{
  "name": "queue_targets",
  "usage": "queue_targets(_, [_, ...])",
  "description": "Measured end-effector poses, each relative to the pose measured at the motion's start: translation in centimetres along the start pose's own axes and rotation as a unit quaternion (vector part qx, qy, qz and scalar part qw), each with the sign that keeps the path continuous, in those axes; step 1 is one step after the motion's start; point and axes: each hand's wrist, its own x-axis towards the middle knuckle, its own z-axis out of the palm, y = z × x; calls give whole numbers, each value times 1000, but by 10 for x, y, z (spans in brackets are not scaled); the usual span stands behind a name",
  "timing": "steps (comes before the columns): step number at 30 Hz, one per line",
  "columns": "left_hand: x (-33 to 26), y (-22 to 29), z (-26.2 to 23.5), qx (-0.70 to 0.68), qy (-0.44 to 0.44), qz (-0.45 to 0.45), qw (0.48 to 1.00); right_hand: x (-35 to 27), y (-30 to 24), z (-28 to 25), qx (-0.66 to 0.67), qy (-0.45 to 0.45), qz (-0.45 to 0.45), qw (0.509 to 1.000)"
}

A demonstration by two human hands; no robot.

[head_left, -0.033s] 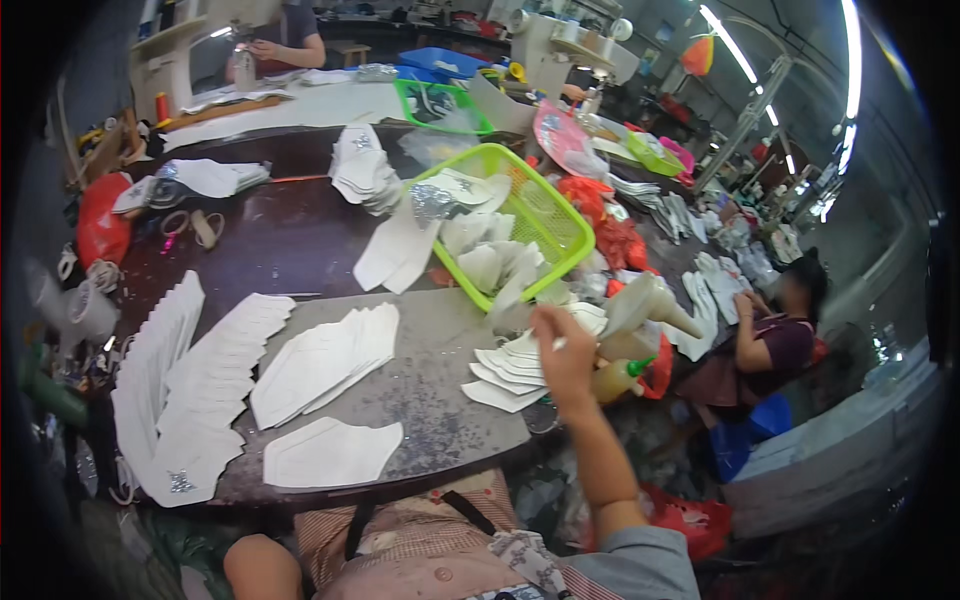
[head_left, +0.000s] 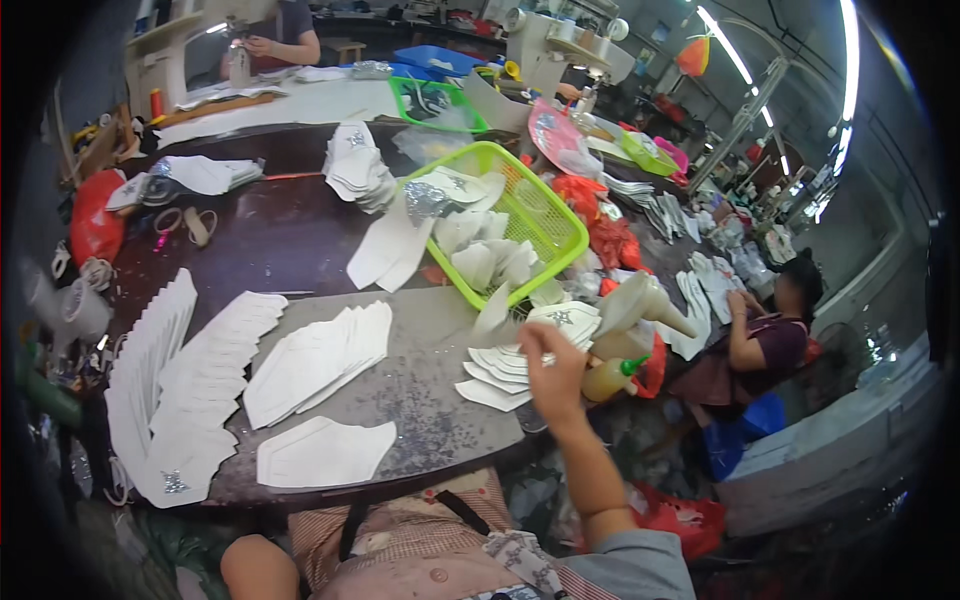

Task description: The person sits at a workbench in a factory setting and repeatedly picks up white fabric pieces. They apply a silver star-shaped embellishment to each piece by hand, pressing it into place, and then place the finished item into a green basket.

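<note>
My right hand (head_left: 555, 372) is on my side of the green basket (head_left: 550, 208), by the right edge of the white panel stack (head_left: 495, 380); fingers curled, can't tell if they pinch a panel. Left hand's out of view. Left of the basket and nearer me, 2 fanned rows (head_left: 205, 395) overlap stepwise, probably so each edge shows. 1 flat panel (head_left: 325, 455) lies nearer me than the basket, likely spread for access. Green-capped bottle (head_left: 604, 381) sits near-right of the basket, presumably for quick reach.

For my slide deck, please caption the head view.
Right hand near overlapping white pieces, with a green basket just beyond.
</note>
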Motion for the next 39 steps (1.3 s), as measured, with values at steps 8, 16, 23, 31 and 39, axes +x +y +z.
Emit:
queue_targets(8, [6, -5, -5, -38, 3, -16, 999, -72, -15, -6, 157, 38, 123, 979])
queue_targets(16, [7, 3, -7, -48, 15, -13, 999, -82, -19, -1, 195, 29, 154, 968])
queue_targets(23, [5, 14, -10, -53, 31, 1, 998, -84, -29, 0, 192, 24, 134, 972])
queue_targets(31, [-26, 4, -12, -63, 207, -157, 964, -46, -76, -7, 42, 45, -208, 976])
queue_targets(39, [-34, -110, -27, 189, 34, -487, 852, -90, -88, 31, 111, -194, -280, 933])
